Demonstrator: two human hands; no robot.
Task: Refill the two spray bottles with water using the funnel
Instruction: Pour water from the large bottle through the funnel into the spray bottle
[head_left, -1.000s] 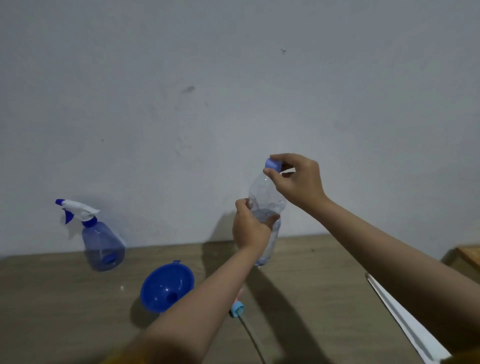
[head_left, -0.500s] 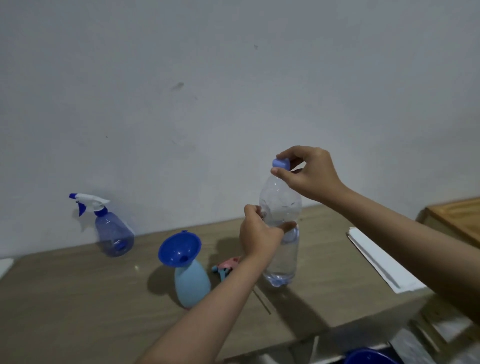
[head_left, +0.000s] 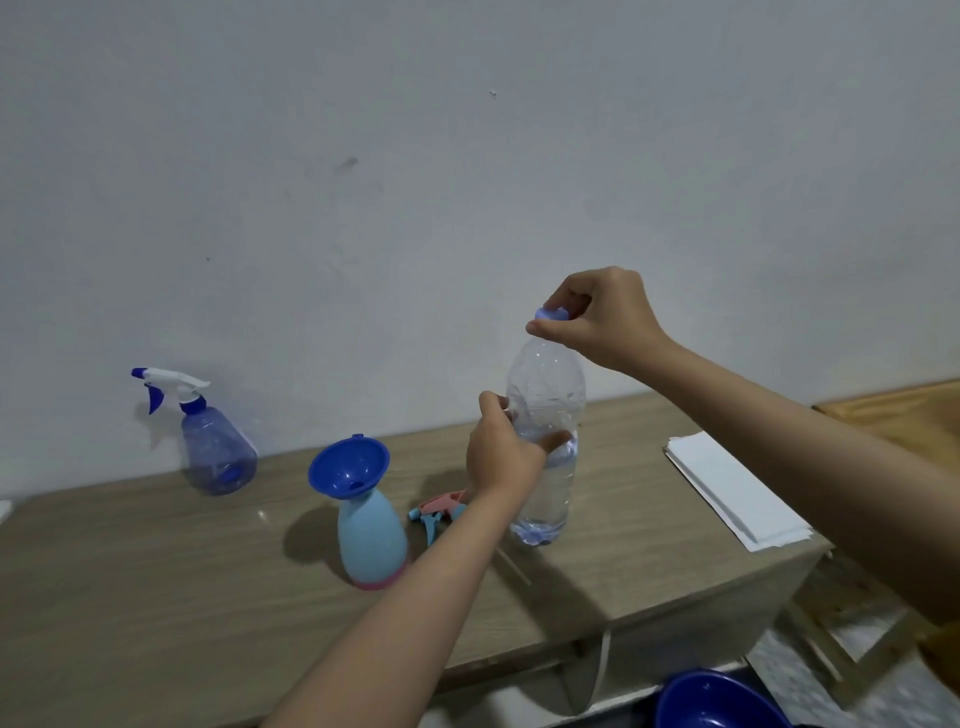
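Observation:
A clear water bottle is held upright just above the wooden table, part full of water. My left hand grips its middle. My right hand pinches the light blue cap on its neck. A blue funnel sits in the neck of a light blue spray bottle with a pink base, left of the water bottle. That bottle's pink and blue trigger head lies on the table behind my left forearm. A dark blue translucent spray bottle, trigger head on, stands at the back left by the wall.
A stack of white paper lies at the table's right end. A wooden surface stands further right. A blue bowl-like rim shows at the bottom edge, below the table front. A thin stick lies near the bottle's shadow.
The view has pulled back and tilted down, so the light blue spray bottle under the funnel and the table front now show. Both hands have stayed on the water bottle and cap.

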